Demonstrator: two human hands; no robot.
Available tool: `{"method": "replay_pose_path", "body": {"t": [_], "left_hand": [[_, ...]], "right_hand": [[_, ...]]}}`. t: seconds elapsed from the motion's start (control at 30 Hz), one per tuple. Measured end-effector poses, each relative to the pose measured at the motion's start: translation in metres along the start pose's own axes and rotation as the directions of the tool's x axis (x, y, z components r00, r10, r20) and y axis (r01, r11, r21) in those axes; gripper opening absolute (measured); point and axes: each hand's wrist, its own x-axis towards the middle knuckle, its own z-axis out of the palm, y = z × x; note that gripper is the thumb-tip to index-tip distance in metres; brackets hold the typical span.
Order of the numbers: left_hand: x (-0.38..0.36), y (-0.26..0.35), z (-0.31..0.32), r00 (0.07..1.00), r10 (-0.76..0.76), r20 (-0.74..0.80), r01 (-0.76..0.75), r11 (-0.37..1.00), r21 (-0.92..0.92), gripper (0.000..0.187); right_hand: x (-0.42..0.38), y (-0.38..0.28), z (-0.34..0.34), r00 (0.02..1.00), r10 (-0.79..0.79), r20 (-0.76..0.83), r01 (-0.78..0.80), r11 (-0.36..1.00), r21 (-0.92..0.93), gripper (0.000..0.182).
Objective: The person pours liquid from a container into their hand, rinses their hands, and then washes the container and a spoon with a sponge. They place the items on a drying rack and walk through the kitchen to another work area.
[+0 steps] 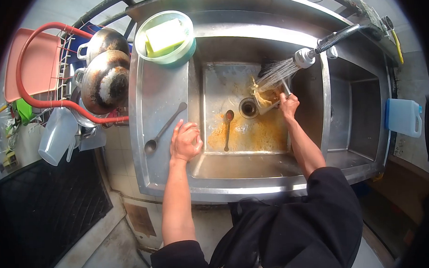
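My right hand grips a rectangular container by its side, tilted over the sink basin near the drain. Yellowish wet residue clings to the container, and water from the spray head pours onto it. My left hand rests at the basin's left rim with its fingers curled together; I see nothing in it. Beside it on the metal ledge lies a long dark spoon. A smaller spoon with reddish residue in its bowl lies on the basin floor.
Orange-brown liquid stains the basin floor. A round tub with a pale green sponge-like block stands at the ledge's back. Left are blackened pots on a red-framed rack. A second basin and a blue jug are right.
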Motion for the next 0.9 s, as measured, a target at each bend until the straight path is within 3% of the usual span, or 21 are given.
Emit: {"method": "replay_pose_path", "body": {"t": [0.1,0.17,0.23,0.3,0.43,0.5,0.57,0.63,0.7,0.77,0.83,0.87,0.9], "left_hand": [[-0.001,-0.001,0.0,1.0,-0.005,0.006,0.005,1.0,0.001,0.007],[-0.003,-0.002,0.0,1.0,0.003,0.022,-0.003,1.0,-0.005,0.007],[-0.004,-0.003,0.0,1.0,0.006,0.009,-0.006,1.0,-0.001,0.007],[-0.003,-0.002,-0.001,1.0,-0.001,0.015,0.001,1.0,-0.005,0.007],[-0.004,-0.002,0.0,1.0,0.0,0.007,0.0,1.0,-0.003,0.006],[-0.003,-0.001,-0.001,1.0,0.002,0.01,-0.002,1.0,0.0,0.006],[-0.003,-0.001,-0.002,1.0,0.001,0.017,0.0,1.0,-0.008,0.006],[-0.003,-0.001,-0.002,1.0,0.002,0.015,-0.002,1.0,-0.011,0.006],[-0.002,-0.001,-0.001,1.0,-0.009,0.002,0.009,1.0,-0.015,0.005],[-0.003,-0.002,-0.001,1.0,0.004,-0.002,-0.004,1.0,-0.026,0.004],[-0.004,-0.003,-0.001,1.0,-0.002,0.007,0.002,1.0,-0.029,0.004],[-0.004,-0.003,0.0,1.0,-0.01,0.004,0.01,0.999,-0.032,0.004],[-0.003,-0.004,0.0,1.0,-0.021,-0.001,0.021,0.999,-0.033,0.004]], "right_hand": [[-0.003,-0.007,-0.009,0.995,-0.049,-0.09,0.05,0.999,0.007,0.029],[-0.004,-0.007,-0.017,0.999,0.002,-0.054,0.008,0.981,0.192,0.031],[-0.006,-0.011,-0.02,0.995,0.061,-0.084,-0.043,0.977,0.208,0.032],[-0.01,-0.016,-0.015,0.989,-0.049,-0.14,0.093,0.94,0.329,0.031],[-0.013,-0.039,-0.017,0.957,-0.128,-0.26,0.188,0.957,0.22,0.03],[-0.009,-0.047,-0.009,0.946,0.085,-0.312,0.113,0.818,0.564,0.033],[-0.003,-0.047,-0.007,0.937,0.102,-0.333,0.12,0.804,0.583,0.032],[0.0,-0.038,-0.007,0.977,0.041,-0.208,0.061,0.886,0.459,0.03],[0.008,-0.04,-0.009,0.943,0.254,-0.217,-0.057,0.761,0.646,0.031],[0.01,-0.036,-0.003,0.958,0.208,-0.2,-0.038,0.779,0.626,0.03],[0.012,-0.011,-0.013,0.997,-0.072,0.034,0.061,0.964,0.259,0.027],[0.019,0.011,-0.015,0.977,-0.192,0.093,0.195,0.98,-0.028,0.026],[0.016,0.0,-0.021,0.975,-0.2,0.102,0.203,0.979,-0.029,0.026]]}}
